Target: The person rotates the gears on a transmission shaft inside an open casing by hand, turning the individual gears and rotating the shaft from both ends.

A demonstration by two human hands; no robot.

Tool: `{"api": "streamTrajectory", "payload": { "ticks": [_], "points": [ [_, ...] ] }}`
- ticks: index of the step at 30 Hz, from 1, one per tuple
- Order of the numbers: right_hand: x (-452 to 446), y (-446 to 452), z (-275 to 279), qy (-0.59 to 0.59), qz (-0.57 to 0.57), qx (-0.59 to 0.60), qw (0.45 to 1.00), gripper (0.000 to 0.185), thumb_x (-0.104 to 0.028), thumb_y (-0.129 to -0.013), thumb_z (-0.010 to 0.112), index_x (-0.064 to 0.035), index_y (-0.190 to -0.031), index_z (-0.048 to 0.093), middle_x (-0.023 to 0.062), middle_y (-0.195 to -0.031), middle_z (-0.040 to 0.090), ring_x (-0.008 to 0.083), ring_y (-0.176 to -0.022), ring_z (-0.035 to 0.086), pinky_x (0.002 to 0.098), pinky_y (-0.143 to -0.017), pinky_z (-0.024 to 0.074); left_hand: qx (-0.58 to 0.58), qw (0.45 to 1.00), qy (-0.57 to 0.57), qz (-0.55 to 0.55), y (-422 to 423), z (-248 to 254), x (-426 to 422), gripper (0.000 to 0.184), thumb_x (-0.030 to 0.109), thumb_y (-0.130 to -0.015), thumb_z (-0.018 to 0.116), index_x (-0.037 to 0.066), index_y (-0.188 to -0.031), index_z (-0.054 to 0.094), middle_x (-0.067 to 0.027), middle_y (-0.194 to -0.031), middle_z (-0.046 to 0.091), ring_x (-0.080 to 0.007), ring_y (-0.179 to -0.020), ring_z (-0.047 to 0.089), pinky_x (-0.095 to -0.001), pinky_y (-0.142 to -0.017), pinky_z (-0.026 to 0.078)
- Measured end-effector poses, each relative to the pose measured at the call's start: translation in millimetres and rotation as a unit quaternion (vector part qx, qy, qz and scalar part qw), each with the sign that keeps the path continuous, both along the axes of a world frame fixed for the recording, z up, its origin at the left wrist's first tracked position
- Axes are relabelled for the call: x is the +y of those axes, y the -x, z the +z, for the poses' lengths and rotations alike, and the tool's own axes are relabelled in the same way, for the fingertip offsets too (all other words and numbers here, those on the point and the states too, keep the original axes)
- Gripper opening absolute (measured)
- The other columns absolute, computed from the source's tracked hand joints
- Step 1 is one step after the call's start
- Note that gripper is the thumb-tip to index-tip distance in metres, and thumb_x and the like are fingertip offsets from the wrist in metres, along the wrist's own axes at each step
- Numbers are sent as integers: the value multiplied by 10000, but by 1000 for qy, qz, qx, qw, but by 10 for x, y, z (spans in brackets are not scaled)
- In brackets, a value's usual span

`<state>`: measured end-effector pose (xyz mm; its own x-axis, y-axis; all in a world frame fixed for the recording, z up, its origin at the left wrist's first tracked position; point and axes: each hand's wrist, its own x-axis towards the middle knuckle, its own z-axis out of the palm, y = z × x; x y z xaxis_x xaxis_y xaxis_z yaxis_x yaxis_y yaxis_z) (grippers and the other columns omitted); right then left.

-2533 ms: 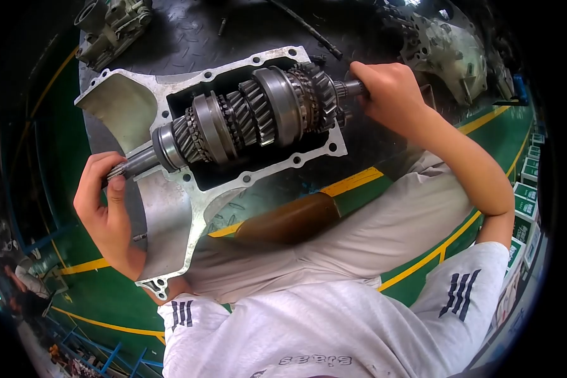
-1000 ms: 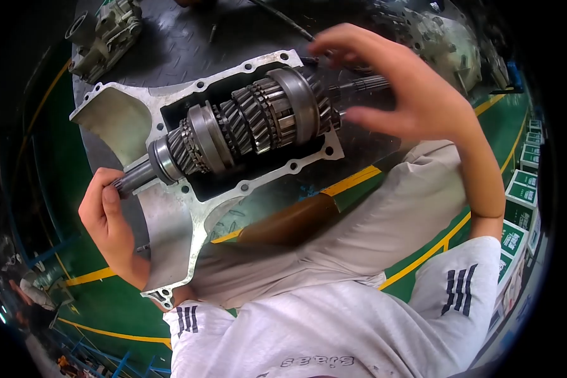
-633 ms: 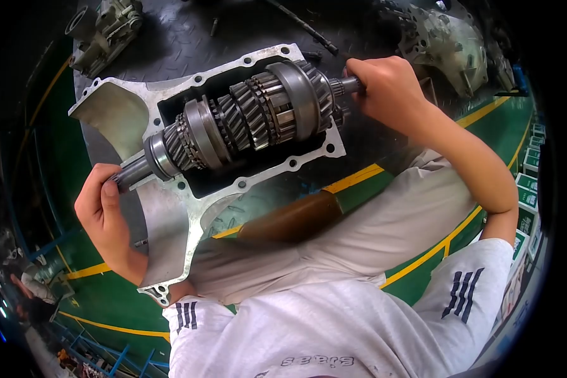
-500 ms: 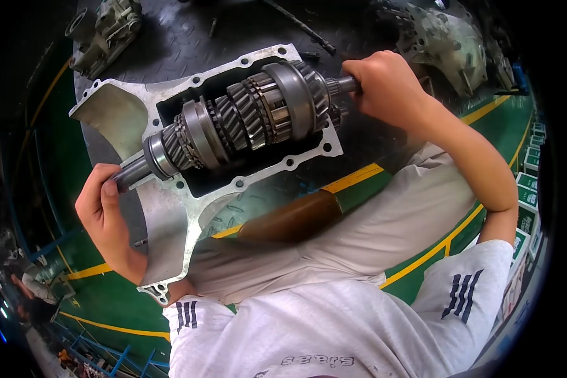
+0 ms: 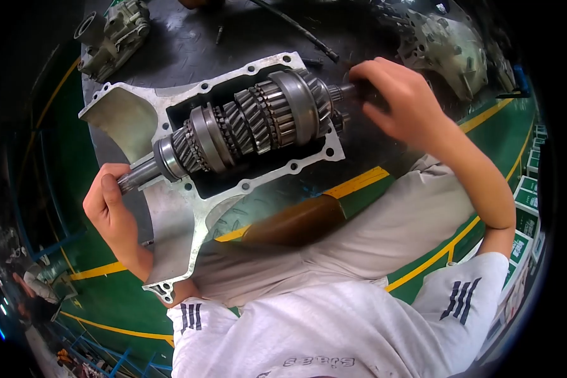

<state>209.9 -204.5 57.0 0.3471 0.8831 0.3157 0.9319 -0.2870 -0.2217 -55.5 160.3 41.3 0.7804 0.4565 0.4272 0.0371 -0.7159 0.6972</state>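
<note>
A gear shaft [image 5: 252, 123], stacked with helical gears and smooth rings, lies in the opening of a pale metal gearbox housing [image 5: 268, 174]. My left hand [image 5: 111, 201] is closed around the smooth left end of the shaft, thumb on top. At the splined right end, my right hand [image 5: 397, 101] has its fingers and thumb apart, with a gap between them. Its fingertips are beside the shaft tip; whether they touch it I cannot tell. The shaft's underside is hidden inside the housing.
The housing rests on a dark tread-plate table [image 5: 183, 38]. A metal casting [image 5: 113, 38] stands at the back left, a larger casing [image 5: 450, 53] at the back right. A long rod [image 5: 299, 31] lies behind. A brown rounded object [image 5: 293, 220] is below the housing.
My right hand has loosened from the shaft's right end, its fingers spreading apart. My left hand keeps its hold. The whole view has shifted slightly, with the gears looking turned a little.
</note>
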Motion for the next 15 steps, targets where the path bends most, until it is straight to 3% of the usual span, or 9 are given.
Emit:
{"api": "streamTrajectory", "payload": {
  "ticks": [5, 11, 15],
  "points": [
    [-11, 28, -190, 8, -29, -118, 993, 297, 10, -737, 744, -41, -972, 570, 107, -868, 634, 305, -787, 648, 410, -693, 533, 14, 1000, 18, -15, -4, 24, -29, 403, 243, -1113, 490, -43, -862, 622, -23, -766, 540, -96, -682, 393, -277, -617, 275],
    [29, -191, -398, 16, -19, -122, 992, 243, -37, -732, 732, -58, -874, 537, 87, -669, 609, 314, -625, 658, 432, -559, 516, 24, 1000, 10, -3, 46, 19, 2, 407, 236, -1118, 474, -52, -872, 624, -31, -786, 556, -95, -690, 402, -277, -621, 278],
    [82, -175, -298, 59, -41, -107, 992, 230, -58, -709, 745, -57, -842, 557, 107, -634, 620, 338, -632, 669, 448, -565, 526, 20, 999, 25, -18, 50, 36, 13, 413, 243, -1123, 463, -52, -885, 630, -37, -819, 592, -100, -712, 426, -277, -639, 296]
  ]
}}
